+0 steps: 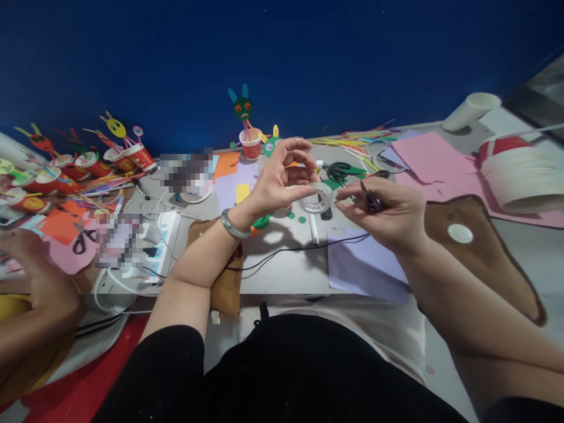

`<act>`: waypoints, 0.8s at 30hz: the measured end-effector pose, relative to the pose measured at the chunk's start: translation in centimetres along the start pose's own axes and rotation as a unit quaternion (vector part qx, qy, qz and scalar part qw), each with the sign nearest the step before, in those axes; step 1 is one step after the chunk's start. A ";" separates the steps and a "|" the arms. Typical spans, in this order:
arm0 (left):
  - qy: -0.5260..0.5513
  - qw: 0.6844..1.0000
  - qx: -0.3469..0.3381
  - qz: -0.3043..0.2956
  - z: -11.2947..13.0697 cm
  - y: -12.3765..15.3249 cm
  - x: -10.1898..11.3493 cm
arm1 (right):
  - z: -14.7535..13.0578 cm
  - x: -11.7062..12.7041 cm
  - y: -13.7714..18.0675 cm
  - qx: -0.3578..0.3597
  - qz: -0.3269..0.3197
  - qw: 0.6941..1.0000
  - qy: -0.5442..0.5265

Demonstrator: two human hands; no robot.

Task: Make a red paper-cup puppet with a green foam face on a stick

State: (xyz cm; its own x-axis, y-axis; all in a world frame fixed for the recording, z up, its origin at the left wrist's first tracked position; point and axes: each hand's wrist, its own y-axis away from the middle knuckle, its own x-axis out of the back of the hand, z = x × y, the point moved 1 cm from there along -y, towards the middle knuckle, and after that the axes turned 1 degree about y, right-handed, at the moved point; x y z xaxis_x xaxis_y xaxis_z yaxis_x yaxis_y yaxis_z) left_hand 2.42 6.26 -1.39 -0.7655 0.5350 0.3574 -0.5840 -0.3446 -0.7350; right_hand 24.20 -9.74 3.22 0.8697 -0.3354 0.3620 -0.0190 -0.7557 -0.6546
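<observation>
My left hand [284, 182] grips a roll of clear tape [324, 198] between thumb and fingers, held up over the table. To its right, my right hand [392, 214] has thumb and forefinger pinched beside the roll's edge. Dark scissors [372, 198] are tucked in that hand, mostly hidden by the fingers. Whether a strip of tape runs between the two hands is too fine to make out. Behind them lie black-handled scissors [338, 171] and green paper. A red paper cup [250, 145] with a green paper face on a stick stands at the back.
Lilac paper [365, 267] and a black cable lie below my hands. Pink sheets [436, 158], stacked white cups [520, 176] and a brown cloth [497, 252] are on the right. To the left are a power strip [164, 244], decorated cups [138, 155] and another person's arm [39, 288].
</observation>
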 end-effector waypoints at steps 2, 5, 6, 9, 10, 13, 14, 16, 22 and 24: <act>-0.001 1.000 -0.001 -0.007 0.2 0.1 0.0 | -0.1 -0.2 -0.2 0.032 0.003 0.999 0.007; -0.010 1.000 -0.004 -0.019 0.7 0.1 -0.1 | 0.1 -0.3 -0.6 0.070 -0.001 0.998 0.001; -0.015 1.000 -0.002 -0.019 0.9 0.1 -0.1 | 0.1 -0.2 -0.7 0.077 -0.006 0.997 0.001; -0.015 1.000 0.009 -0.012 1.2 0.0 -0.1 | 0.2 -0.1 -1.1 0.087 -0.036 0.996 0.001; -0.009 1.000 0.012 -0.010 1.2 0.0 -0.1 | 0.2 -0.1 -1.1 0.085 -0.043 0.995 -0.005; 0.008 1.000 0.010 -0.011 1.1 -0.1 -0.2 | 0.2 -0.4 -0.7 0.049 -0.038 0.998 -0.032; 0.012 1.000 0.005 -0.010 1.0 -0.1 -0.2 | 0.2 -0.7 -0.5 0.017 -0.027 0.998 -0.047; 0.016 1.000 -0.011 0.000 0.8 -0.3 -0.3 | 0.1 -1.3 0.0 -0.075 -0.004 0.992 -0.105; 0.012 0.999 -0.038 0.020 0.8 -0.5 -0.1 | -0.7 -2.6 0.1 -0.301 -0.019 0.911 -0.280; 0.006 0.999 -0.025 0.021 0.8 -0.6 0.0 | -0.8 -2.5 -0.2 -0.321 -0.032 0.900 -0.294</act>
State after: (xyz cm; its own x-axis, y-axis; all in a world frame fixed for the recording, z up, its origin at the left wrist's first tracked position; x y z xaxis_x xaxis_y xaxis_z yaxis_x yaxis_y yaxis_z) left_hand 2.52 5.86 -0.51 -0.7856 0.5302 0.3189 -0.5368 -0.3279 -0.7774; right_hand 21.65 -9.17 2.97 0.9861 -0.0672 -0.1517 -0.0769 -0.9953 -0.0587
